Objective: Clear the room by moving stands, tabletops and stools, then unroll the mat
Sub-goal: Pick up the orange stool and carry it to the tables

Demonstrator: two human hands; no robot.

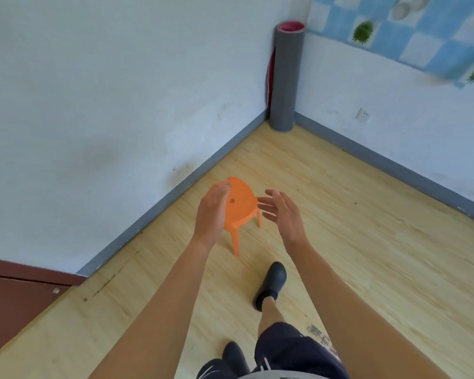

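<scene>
- The stool, orange with a round seat, stands upright on the wood floor, near the left wall's skirting.
- The left hand is open with relaxed fingers and holds nothing; it overlaps the seat's left edge, and contact cannot be told.
- The right hand is open too, fingers spread, empty, just right of the seat.
- The mat, rolled up, grey outside and pink inside, stands on end in the corner.
- A black shoe is planted behind the stool.

Left hand, right hand; fingers relaxed
</scene>
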